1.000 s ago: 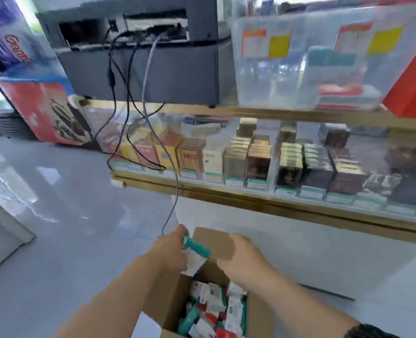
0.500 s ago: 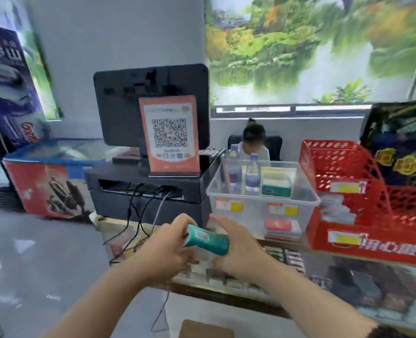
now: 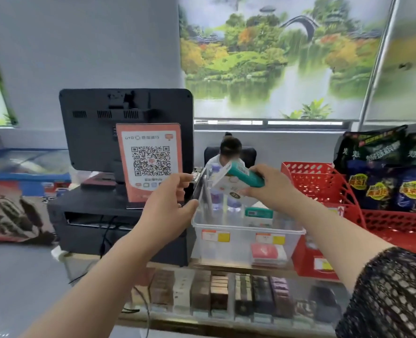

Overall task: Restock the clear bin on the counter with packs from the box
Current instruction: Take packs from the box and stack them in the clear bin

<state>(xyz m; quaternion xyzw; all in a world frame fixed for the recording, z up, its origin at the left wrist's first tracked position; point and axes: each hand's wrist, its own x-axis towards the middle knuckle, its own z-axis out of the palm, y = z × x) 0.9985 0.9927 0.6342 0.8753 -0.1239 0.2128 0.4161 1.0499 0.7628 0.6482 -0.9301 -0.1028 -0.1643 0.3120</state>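
Placing step in hand; right hand (image 3: pixel 270 189) grips teal-and-white pack (image 3: pixel 238 184), tilted, above clear bin (image 3: pixel 246 231); left hand (image 3: pixel 170 198) loose-fingered, empty, just beside bin's left rim; next likely: lower pack beside stocked pack (image 3: pixel 258 213), then release; box out of view.

The setting is a small retail shop. A glass display counter (image 3: pixel 202 324) holds rows of boxed packs (image 3: pixel 219 293). On top stand a till monitor (image 3: pixel 92 132) with a QR payment sign (image 3: pixel 150 162), a price-labelled clear bin (image 3: pixel 246 242), and a red basket (image 3: pixel 324 181) beside snack bags (image 3: pixel 377 172).
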